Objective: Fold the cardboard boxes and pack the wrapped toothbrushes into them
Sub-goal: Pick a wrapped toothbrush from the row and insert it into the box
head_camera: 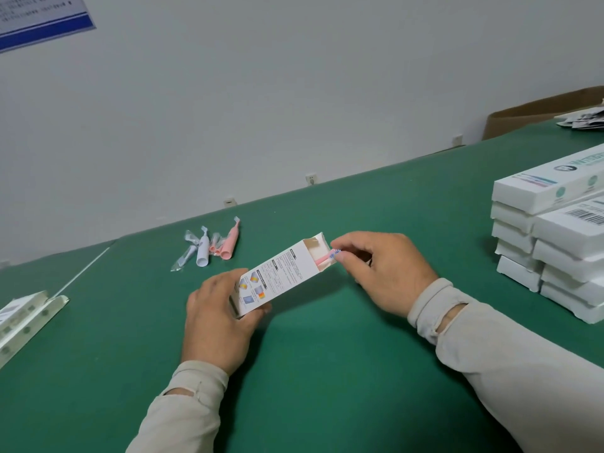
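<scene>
A white printed cardboard box (281, 276) lies slanted on the green table (327, 354), its far end open with flaps up. My left hand (219, 322) grips the box's near end. My right hand (382, 273) pinches the brush head of a pink wrapped toothbrush (328, 258) that is mostly inside the open end. Further back lie loose wrapped toothbrushes: a pink one (230, 241), a white one (203, 250) and several small brush heads (186, 253).
Stacks of closed white boxes (555, 243) stand at the right. Flat unfolded boxes (23, 318) lie at the left edge. A brown carton (536, 116) and some papers (585, 120) sit far right at the back. A wall runs behind the table.
</scene>
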